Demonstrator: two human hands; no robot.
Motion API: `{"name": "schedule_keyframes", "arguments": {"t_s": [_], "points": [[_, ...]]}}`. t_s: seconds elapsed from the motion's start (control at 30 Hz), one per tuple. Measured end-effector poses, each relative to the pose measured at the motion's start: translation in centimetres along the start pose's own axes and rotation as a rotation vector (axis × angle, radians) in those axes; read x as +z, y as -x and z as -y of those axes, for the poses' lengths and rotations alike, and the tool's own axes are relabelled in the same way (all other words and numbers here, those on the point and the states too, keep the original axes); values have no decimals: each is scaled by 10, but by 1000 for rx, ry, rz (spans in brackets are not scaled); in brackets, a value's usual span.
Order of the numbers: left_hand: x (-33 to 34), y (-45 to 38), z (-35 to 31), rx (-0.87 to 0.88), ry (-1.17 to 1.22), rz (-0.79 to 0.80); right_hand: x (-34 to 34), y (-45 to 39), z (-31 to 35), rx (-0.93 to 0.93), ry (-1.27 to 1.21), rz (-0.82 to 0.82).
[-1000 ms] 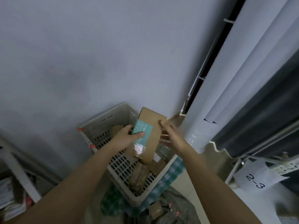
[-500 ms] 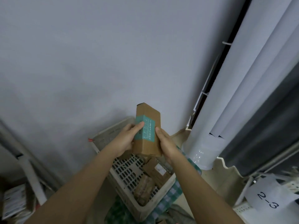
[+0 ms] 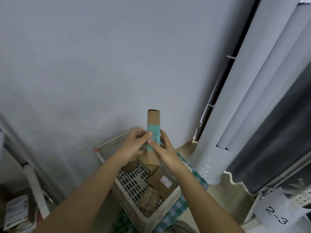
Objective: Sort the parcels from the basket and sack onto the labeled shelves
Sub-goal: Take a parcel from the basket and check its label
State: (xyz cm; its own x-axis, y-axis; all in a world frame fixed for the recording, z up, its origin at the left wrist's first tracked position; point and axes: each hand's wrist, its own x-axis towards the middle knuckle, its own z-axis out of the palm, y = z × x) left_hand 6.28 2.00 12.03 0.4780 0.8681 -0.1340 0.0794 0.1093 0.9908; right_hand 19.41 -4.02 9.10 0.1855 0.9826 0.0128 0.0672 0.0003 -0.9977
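head cam: i'm holding a cardboard parcel (image 3: pixel 153 140) upright over the basket (image 3: pixel 161 209), w/ both hands wrapped round its teal band (image 3: pixel 154 140). left hand (image 3: pixel 133 147) is gripping the left side, thumb across the front; right hand (image 3: pixel 165 151) is gripping the right side. to do this well i'm thinking: keep turning it till a printed face is towards me, read the code, then match a shelf. band print is too blurred to read. only legible writing is the "2-3" tag (image 3: pixel 276 217), near right. more parcels (image 3: pixel 159 180) are lying in the basket.
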Motion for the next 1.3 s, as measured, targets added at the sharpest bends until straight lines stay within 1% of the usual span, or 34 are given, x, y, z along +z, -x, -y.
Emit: {"name": "schedule_keyframes", "arguments": {"t_s": [0.1,0.17,0.23,0.3,0.33,0.37,0.47,0.53,0.6,0.63,0.73,0.83,0.9,1.0,1.1,1.2,1.3], "points": [[-4,5,-3,14,-78,61,-1,0,-1,-32,33,-11],[-8,5,-5,31,-125,61,-3,0,-1,8,-21,-58],[-11,1,-6,61,-198,-14,-6,2,2,105,-165,-105],[-13,-1,-8,82,-277,-144,-10,3,2,177,-309,-102],[-14,-2,-8,77,-286,-184,-11,4,4,190,-348,-83],[-15,-3,-9,51,-261,-179,-11,4,5,188,-370,-56],[-16,-3,-7,-54,-161,-18,-13,5,8,166,-400,8],[-15,1,-5,-58,-135,51,-12,5,8,151,-406,22],[-12,5,-5,-35,-78,33,-14,6,5,151,-393,22],[-11,5,-5,-21,-61,11,-16,6,5,162,-374,-5],[-8,7,-3,5,-61,-37,-24,12,4,186,-282,-88],[-3,9,4,15,-55,-97,-29,19,-6,175,-243,-118],[0,11,11,11,-74,-130,-29,24,-16,199,-218,-140],[0,18,32,-24,-110,-133,-31,36,-37,250,-152,-189],[-4,31,53,-53,-223,-122,-33,53,-60,350,-53,-271],[-10,48,71,-93,-296,-99,-34,81,-79,457,37,-249],[-17,62,90,-142,-339,-78,-32,111,-94,536,67,-230]]}}
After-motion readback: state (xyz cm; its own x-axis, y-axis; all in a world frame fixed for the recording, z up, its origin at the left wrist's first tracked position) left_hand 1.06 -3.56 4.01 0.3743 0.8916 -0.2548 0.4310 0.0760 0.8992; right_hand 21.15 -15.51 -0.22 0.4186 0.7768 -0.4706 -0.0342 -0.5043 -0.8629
